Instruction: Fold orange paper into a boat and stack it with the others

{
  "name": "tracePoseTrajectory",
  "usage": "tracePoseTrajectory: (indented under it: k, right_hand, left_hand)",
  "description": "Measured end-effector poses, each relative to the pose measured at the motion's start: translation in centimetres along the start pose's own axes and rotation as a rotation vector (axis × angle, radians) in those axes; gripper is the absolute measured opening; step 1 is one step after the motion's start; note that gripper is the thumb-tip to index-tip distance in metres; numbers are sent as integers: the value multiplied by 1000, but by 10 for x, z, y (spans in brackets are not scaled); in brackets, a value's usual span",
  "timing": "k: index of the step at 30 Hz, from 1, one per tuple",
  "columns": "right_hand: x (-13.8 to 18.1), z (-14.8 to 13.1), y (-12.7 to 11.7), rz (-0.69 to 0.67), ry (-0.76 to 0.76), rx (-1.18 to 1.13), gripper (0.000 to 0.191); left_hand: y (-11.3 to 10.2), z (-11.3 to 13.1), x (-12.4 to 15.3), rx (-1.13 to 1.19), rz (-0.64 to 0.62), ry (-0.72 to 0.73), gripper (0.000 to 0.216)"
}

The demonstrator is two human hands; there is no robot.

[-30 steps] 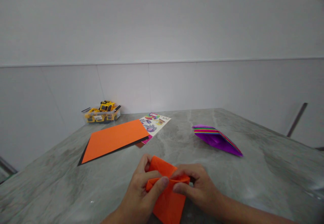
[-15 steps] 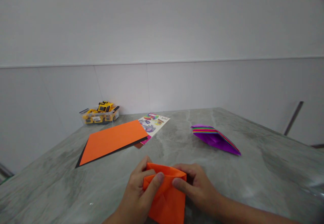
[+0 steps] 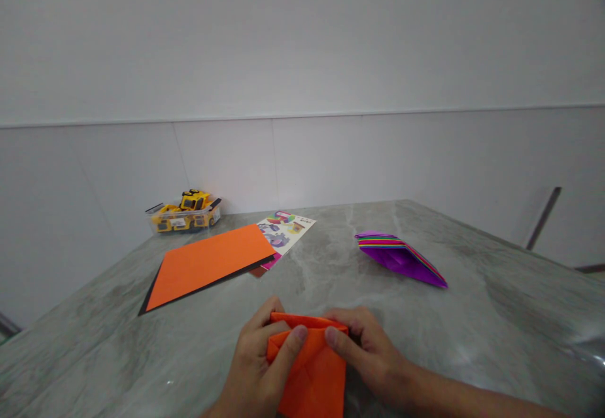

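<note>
At the near edge of the view I hold a folded orange paper [image 3: 316, 377] that has an opening along its top. My left hand [image 3: 261, 361] grips its left side, thumb on the front face and fingers at the upper left corner. On the other side, my right hand [image 3: 366, 352] pinches the upper right corner, its thumb also on the front and its fingers behind. The lower end of the paper runs out of view. Part of the back layer shows above the thumbs.
Orange sheets [image 3: 208, 263] with black underneath lie left on the grey marbled table [image 3: 321, 279], over a printed sheet [image 3: 290, 229]. A clear box [image 3: 184, 219] of yellow toy vehicles stands at the back left. Folded purple and multicoloured papers [image 3: 401, 261] lie to the right.
The opening at the top of the orange paper has become narrower, its back edge now lower and closer to the front. Both hands keep their hold.
</note>
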State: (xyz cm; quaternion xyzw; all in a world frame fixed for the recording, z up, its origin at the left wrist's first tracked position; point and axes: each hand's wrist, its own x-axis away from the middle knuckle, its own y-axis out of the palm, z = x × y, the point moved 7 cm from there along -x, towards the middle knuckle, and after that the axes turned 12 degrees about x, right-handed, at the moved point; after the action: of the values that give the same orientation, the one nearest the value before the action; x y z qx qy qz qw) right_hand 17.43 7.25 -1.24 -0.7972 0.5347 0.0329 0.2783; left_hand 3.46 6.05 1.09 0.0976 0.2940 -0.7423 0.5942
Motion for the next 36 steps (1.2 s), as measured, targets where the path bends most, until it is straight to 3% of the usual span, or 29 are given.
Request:
tracePoseTrajectory:
  k: [5,11,20,30,36]
  right_hand:
    - [-1,7,0,36,58,-85,49]
    - [0,-5,-5,64,7,-87,47]
    - [1,-4,-3,-11,32,-281,46]
    - [4,-5,-10,77,-71,83,52]
    - [3,2,-9,93,-26,36,55]
  left_hand:
    - [-4,4,0,-61,46,65,37]
    - [-2,5,1,-61,-22,86,23]
    - [0,14,1,68,-75,198,16]
    - [2,15,2,168,-41,82,35]
    - [0,14,2,130,-21,45,36]
